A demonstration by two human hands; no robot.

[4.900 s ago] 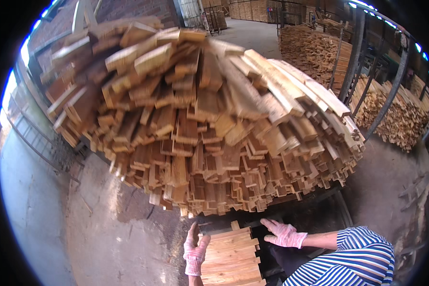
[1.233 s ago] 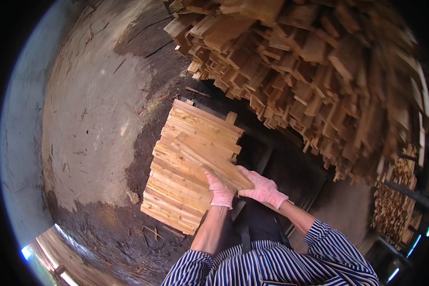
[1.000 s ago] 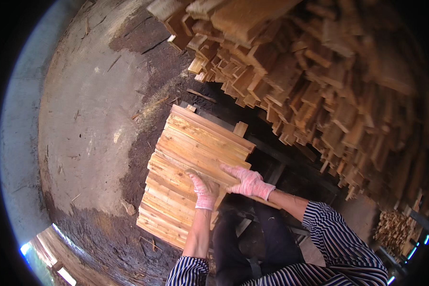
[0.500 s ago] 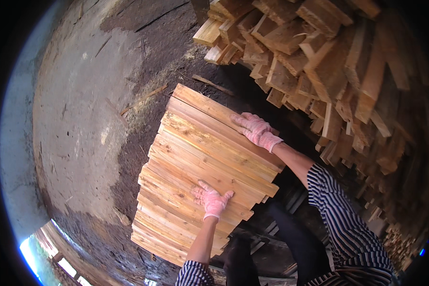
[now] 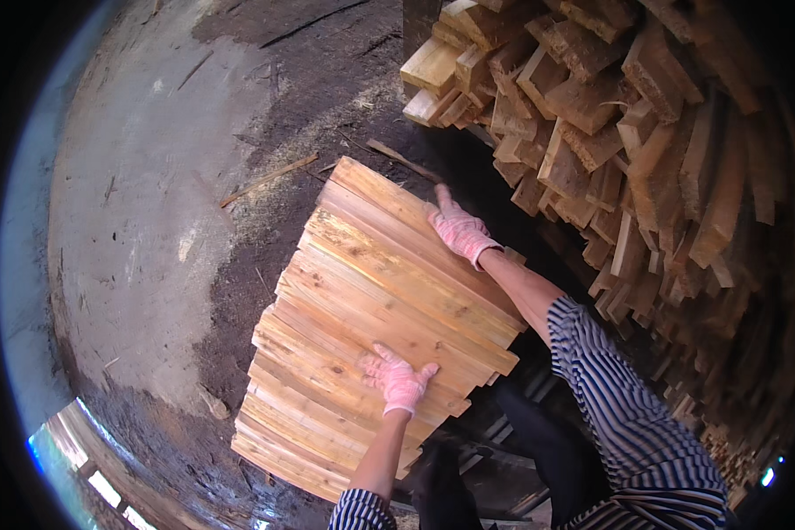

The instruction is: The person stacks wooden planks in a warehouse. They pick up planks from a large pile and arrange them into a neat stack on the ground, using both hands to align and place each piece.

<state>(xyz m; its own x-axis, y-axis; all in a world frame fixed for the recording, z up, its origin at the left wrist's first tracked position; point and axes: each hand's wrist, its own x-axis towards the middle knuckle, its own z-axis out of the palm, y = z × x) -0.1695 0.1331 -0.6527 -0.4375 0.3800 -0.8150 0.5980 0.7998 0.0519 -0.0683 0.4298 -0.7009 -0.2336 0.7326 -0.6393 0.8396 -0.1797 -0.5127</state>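
A layer of pale wooden boards (image 5: pixel 327 291) lies side by side in front of me, their ends uneven. My left hand (image 5: pixel 399 382), in a pink knit glove, rests on top of the boards near their middle, fingers spread. At the far right edge of the layer is my right hand (image 5: pixel 459 231), gloved alike. Its palm lies along the outermost board, with a finger stretched out past the edge and the others partly hidden. Neither hand is wrapped round a board.
A tall heap of rough-cut boards (image 5: pixel 583 115) rises at the upper right, ends jutting toward me. Thin wood strips (image 5: pixel 269 179) and sawdust lie on the dirty concrete floor (image 5: pixel 150 230). Dark metal bars (image 5: pixel 503 428) show beneath the boards by my legs.
My right hand has shifted slightly left along the outer board, and its fingers have moved toward the edge. My left hand stays on the boards. The view has turned a little.
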